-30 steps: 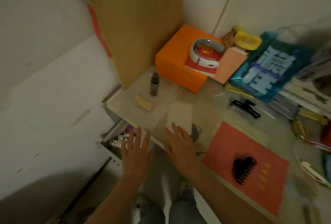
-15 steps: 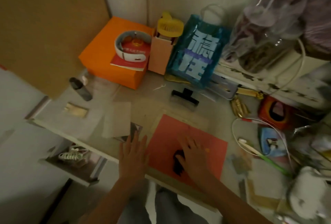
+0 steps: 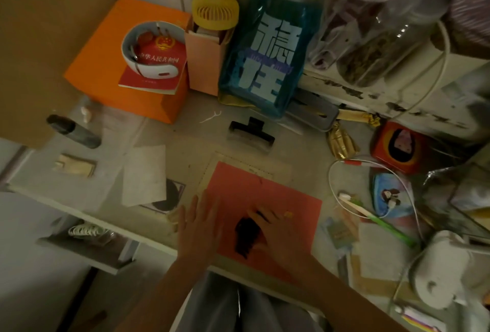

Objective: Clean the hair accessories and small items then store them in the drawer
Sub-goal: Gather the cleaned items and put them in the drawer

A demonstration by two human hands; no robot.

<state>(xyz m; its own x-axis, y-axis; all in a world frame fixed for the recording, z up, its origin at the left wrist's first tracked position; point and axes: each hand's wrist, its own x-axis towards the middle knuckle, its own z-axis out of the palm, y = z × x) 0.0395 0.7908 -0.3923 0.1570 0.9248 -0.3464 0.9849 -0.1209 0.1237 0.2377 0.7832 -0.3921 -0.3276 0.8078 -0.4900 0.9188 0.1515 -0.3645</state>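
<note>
Head view: right hand (image 3: 275, 228) over black hair claw (image 3: 245, 236).

bare desk (image 3: 185, 143) between orange box (image 3: 106, 61) and clip (image 3: 250, 135); clutter, perhaps cables (image 3: 336, 193), blocks the right.

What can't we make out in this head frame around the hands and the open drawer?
- Black hair claw on the pink sheet, head view: the right hand covers part of it and motion blur hides whether there is a grip on it.
- Left hand: blurred, contact with the desk unclear.
- Open drawer: desk edge covers most of it; only a white coiled item shows.
</note>
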